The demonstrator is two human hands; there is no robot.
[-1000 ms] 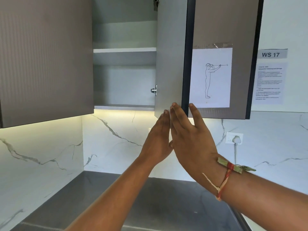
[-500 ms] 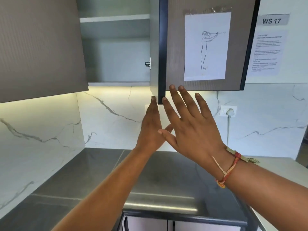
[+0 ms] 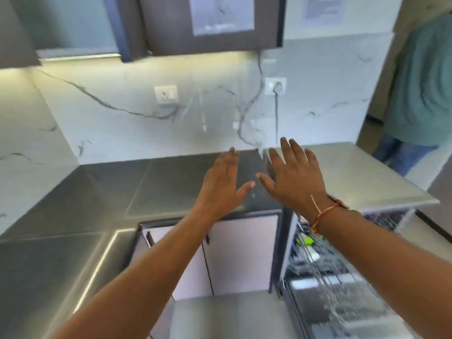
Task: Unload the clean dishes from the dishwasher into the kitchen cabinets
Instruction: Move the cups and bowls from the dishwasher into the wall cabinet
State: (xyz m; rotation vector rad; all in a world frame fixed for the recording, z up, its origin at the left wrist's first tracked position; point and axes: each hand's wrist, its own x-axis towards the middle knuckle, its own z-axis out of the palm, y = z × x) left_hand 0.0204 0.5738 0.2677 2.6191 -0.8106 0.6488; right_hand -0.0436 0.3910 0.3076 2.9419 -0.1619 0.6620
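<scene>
Both of my hands hang in the air over the dark countertop [image 3: 73,196], fingers straight and empty. My left hand [image 3: 221,184] is just left of my right hand [image 3: 294,177], which has a red thread at the wrist. The open dishwasher [image 3: 337,277] is at the lower right, below my right forearm, with its wire rack pulled out and blurred items inside, one of them green. The wall cabinet [image 3: 210,23] above has its door open, with a sheet of paper taped on it. The image is motion-blurred.
White lower cabinet doors [image 3: 234,250] stand under the counter, left of the dishwasher. A lighter worktop [image 3: 362,172] covers the dishwasher. Two sockets [image 3: 166,94] sit on the marble wall. A person in a green shirt [image 3: 423,81] stands at the far right.
The view has swung down from the wall cabinet to the counter and dishwasher. Both hands have dropped away from the cabinet door and moved slightly apart.
</scene>
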